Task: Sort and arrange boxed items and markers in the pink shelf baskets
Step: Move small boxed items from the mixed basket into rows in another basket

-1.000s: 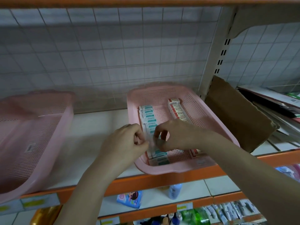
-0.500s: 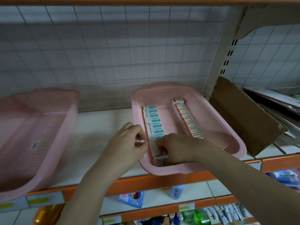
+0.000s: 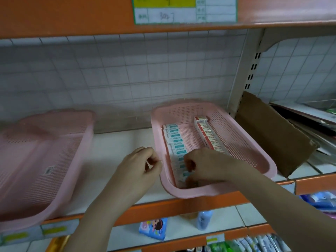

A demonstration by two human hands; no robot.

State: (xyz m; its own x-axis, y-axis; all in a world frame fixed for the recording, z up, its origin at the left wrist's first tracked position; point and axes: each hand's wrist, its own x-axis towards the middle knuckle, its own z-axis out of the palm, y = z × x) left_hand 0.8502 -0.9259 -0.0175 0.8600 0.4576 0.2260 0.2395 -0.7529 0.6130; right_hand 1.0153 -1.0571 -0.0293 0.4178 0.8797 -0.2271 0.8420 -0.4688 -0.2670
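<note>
A pink basket (image 3: 181,113) stands on the white shelf at centre right. Inside it, a row of teal-and-white boxes (image 3: 174,137) runs along the left wall and a row of red-and-white boxes (image 3: 207,131) along the right. My right hand (image 3: 205,166) is inside the basket, its fingers curled down round a teal box at the near end of the row. That box is mostly hidden under the hand. My left hand (image 3: 140,168) hovers just outside the basket's left rim. Its fingers are curled against the thumb, and nothing shows in them.
A second pink basket (image 3: 54,160) sits tilted on the shelf's left part. A brown cardboard piece (image 3: 272,139) leans right of the metal upright (image 3: 245,79). Bare white shelf lies between the baskets. A bottle (image 3: 204,220) and a blue pack (image 3: 154,228) stand on the lower shelf.
My left hand has let go of the teal boxes and drawn back to outside the basket's left rim. My right hand has slid toward the near end of the row. The view has tilted up.
</note>
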